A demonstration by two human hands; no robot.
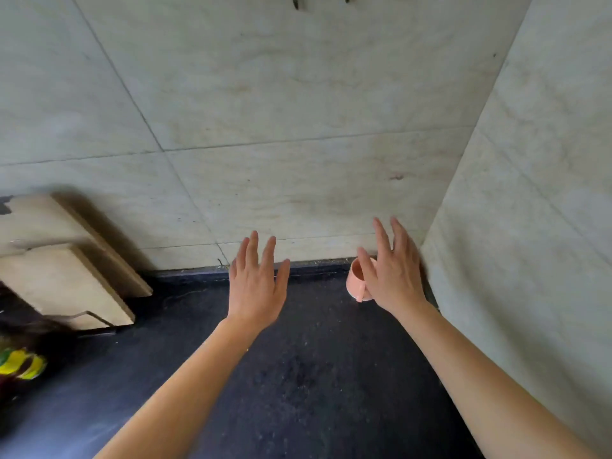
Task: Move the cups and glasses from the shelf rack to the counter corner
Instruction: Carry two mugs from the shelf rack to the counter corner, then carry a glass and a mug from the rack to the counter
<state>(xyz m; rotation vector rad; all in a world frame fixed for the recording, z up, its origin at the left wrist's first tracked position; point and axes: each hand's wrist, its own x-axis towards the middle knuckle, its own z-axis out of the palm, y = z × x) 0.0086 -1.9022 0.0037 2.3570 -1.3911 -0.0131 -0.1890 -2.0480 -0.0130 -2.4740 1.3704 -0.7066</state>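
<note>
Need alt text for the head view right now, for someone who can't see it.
A pink cup stands on the dark counter in the corner where two tiled walls meet, partly hidden by the open right hand. The left hand, also open and empty, hovers beside it; pale boards lean against the wall at far left.

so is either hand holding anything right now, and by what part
Nothing is held. Both the left hand and right hand are open with fingers spread; the pink cup stands on the counter behind the right hand.
</note>
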